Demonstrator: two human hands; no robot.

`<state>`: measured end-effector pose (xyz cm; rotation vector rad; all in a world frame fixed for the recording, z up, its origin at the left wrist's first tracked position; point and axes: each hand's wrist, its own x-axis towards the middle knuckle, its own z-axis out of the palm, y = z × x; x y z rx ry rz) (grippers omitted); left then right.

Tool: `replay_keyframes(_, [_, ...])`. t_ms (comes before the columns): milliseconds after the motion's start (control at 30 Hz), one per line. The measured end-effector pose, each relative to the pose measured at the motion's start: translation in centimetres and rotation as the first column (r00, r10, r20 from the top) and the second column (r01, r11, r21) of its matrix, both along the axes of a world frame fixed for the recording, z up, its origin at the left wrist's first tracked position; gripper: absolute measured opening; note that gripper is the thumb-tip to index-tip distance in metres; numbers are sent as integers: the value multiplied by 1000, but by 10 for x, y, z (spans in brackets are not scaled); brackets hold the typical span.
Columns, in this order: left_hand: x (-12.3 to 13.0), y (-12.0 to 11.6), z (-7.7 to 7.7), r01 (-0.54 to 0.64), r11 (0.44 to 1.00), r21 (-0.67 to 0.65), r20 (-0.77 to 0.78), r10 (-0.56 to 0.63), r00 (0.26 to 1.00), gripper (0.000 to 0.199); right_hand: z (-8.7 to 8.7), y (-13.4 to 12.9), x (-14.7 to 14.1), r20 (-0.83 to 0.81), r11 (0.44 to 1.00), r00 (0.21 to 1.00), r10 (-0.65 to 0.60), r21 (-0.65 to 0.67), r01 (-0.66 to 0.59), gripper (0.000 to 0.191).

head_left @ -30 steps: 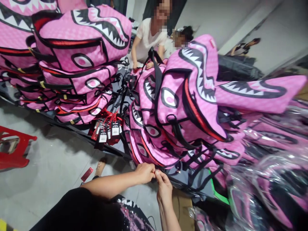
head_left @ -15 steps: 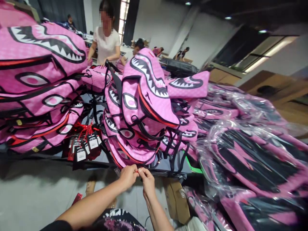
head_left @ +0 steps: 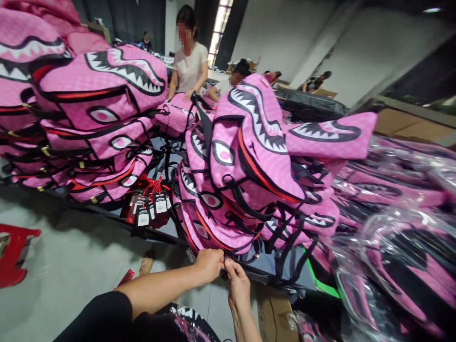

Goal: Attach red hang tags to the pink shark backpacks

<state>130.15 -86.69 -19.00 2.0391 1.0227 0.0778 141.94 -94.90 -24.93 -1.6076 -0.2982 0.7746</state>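
a person's left hand (head_left: 209,266) and right hand (head_left: 239,281), close together at the tabletop's (head_left: 272,263) near edge, pinch a thin red strand (head_left: 223,263) between fingertips, just in front of stacked pink backpacks (head_left: 228,225). black hang tags (head_left: 152,208) lie farther left along that edge; a co-worker (head_left: 190,66) stands beyond.
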Motion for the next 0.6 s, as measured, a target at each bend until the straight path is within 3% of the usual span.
replay_keyframes(267, [2, -2, -6, 43, 999, 3, 39, -43, 998, 23, 2, -4, 4, 39, 998, 999, 21, -60, -19, 45])
replay_keyframes(367, [1, -3, -16, 84, 995, -48, 70, -81, 994, 19, -1, -6, 8, 51, 994, 996, 68, -89, -64, 45])
replay_keyframes(533, [2, -2, -34, 102, 988, 115, 135, -117, 984, 25, -1, -5, 15, -54, 982, 995, 79, -166, -87, 46])
replay_keyframes(600, [1, 0, -36, 158, 986, 43, 150, -163, 975, 25, 0, -4, 17, -29, 981, 995, 100, -163, -103, 44])
